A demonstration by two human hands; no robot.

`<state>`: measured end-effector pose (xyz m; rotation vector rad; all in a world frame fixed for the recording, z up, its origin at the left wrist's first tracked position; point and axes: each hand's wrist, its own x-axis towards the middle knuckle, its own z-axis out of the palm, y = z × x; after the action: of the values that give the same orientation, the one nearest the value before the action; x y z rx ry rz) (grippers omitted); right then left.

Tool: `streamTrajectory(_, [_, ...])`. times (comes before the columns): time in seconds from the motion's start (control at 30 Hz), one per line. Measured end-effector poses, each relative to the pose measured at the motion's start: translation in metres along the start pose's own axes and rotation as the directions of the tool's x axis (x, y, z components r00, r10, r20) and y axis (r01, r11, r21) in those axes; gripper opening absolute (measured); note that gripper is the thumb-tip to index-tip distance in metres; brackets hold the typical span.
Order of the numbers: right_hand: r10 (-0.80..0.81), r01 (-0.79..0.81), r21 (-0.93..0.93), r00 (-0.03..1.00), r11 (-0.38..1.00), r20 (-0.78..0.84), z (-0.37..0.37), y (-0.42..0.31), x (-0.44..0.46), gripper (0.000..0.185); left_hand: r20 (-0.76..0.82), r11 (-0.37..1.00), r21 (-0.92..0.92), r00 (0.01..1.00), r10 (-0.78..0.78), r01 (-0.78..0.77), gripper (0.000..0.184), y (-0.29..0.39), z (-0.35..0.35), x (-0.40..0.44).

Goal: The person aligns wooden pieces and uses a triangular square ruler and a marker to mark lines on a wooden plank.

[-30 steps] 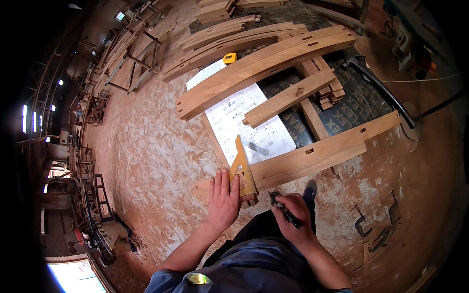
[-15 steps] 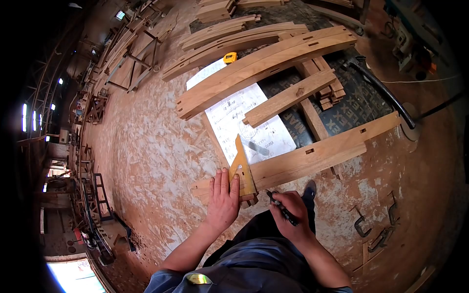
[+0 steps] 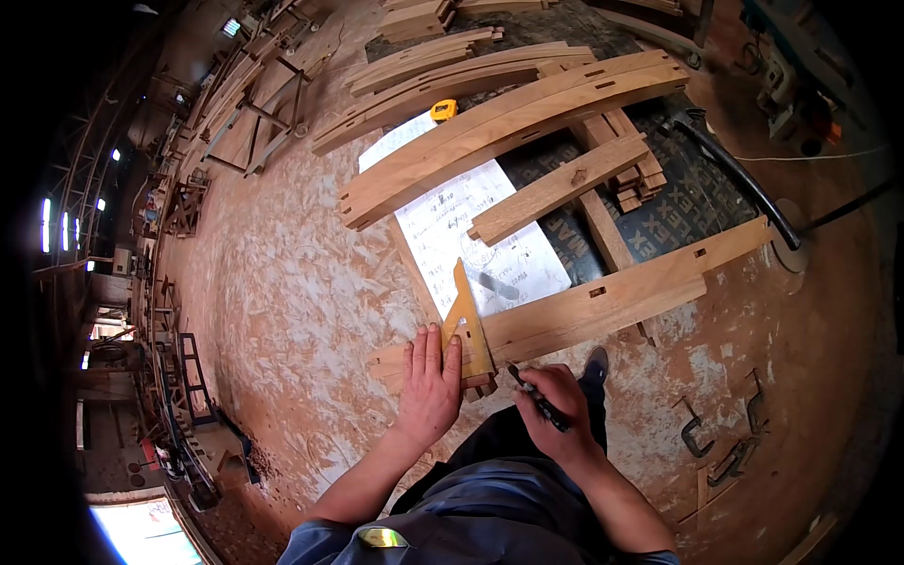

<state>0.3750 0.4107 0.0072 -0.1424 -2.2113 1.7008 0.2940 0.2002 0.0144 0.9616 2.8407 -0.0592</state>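
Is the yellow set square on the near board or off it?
On: the set square lies across the near board, partly under the left hand, its tip reaching over the paper.

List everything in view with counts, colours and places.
Near board: 1 or more, brown, nearest
Set square: 1, yellow, on near board
Pen-like tool: 1, black, right of set square
Paper: at least 1, white, partly under wood
Short bar: 1, brown, over paper
Curved beam: at least 1, brown, across paper
Tape measure: 1, yellow, beyond curved beam
Far beams: several, brown, farther back
Printed panel: 1, black, beneath wood
Clamps: about 3, dark, lower right
Machine: 1, dark, upper right
Wood racks: several, brown, upper left
Left clutter: too dark to count
Left hand: 1, bare, touching set square
Right hand: 1, bare, gripping pen-like tool
Shoe: 1, dark, below near board
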Motion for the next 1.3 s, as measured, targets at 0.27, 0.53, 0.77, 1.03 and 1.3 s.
streamTrajectory(0.27, [-0.029,0.029,-0.006,0.999,1.000,0.032,0.005,0.002,0.006,0.026,-0.003,1.000,0.001,1.000,-0.003,0.003,0.068,0.000,0.000,0.000])
streamTrajectory(0.53, [0.005,-0.005,0.003,0.999,1.000,0.045,0.014,0.005,0.012,0.025,-0.021,1.000,0.017,1.000,0.007,-0.006,0.061,0.000,-0.001,0.000])
streamTrajectory(0.77, [0.006,-0.006,0.011,0.998,1.000,0.067,0.018,0.007,0.014,0.026,-0.037,1.000,0.020,0.999,0.018,-0.018,0.062,-0.001,-0.001,0.001])
streamTrajectory(1.03, [-0.049,0.053,-0.044,0.994,0.998,0.101,0.017,0.001,0.019,0.026,-0.023,1.000,-0.006,1.000,0.007,-0.007,0.060,0.000,0.002,0.000])
streamTrajectory(1.3, [-0.080,0.096,-0.112,0.987,0.989,0.139,0.012,-0.005,0.013,0.024,-0.019,1.000,0.011,1.000,0.013,-0.013,0.063,-0.001,0.001,0.001])
